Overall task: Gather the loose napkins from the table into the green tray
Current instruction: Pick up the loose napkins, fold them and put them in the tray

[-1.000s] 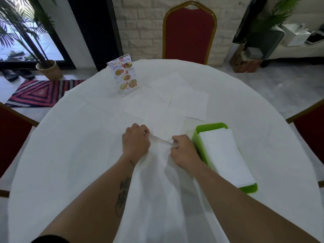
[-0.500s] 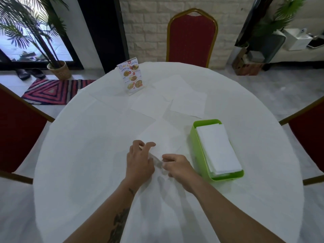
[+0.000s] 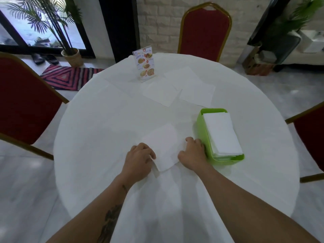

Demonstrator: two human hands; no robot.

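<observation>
Napkins lie loose on our round table (image 3: pixel 98 120), which wears a white cloth reaching to its edge. We have one napkin (image 3: pixel 162 146) flat on the cloth in front of us, between our two hands. Our left hand (image 3: pixel 139 157) curls over its near left corner, with the thumb and fingers pinching the lifted edge. Our right hand (image 3: pixel 192 152) rests knuckles-up on the napkin's right edge, fingers curled under; we cannot tell whether it grips the paper or only presses on it. That hand sits just beside the green tray (image 3: pixel 200 130), which already holds a neat stack of folded napkins (image 3: pixel 221 132).

Further across the cloth three more loose napkins (image 3: pixel 162 93) lie in an overlapping cluster, well apart from the tray. A standing menu card (image 3: pixel 144 64) with food pictures is upright just behind them.

Around the table we see a red chair (image 3: pixel 205 32) with a gold frame at the far side, another to our left and one to our right. Behind are a whitewashed brick wall (image 3: pixel 157 21), a potted palm (image 3: pixel 71 55) by a glass door, a striped rug (image 3: pixel 68 77) and a pale grey floor
</observation>
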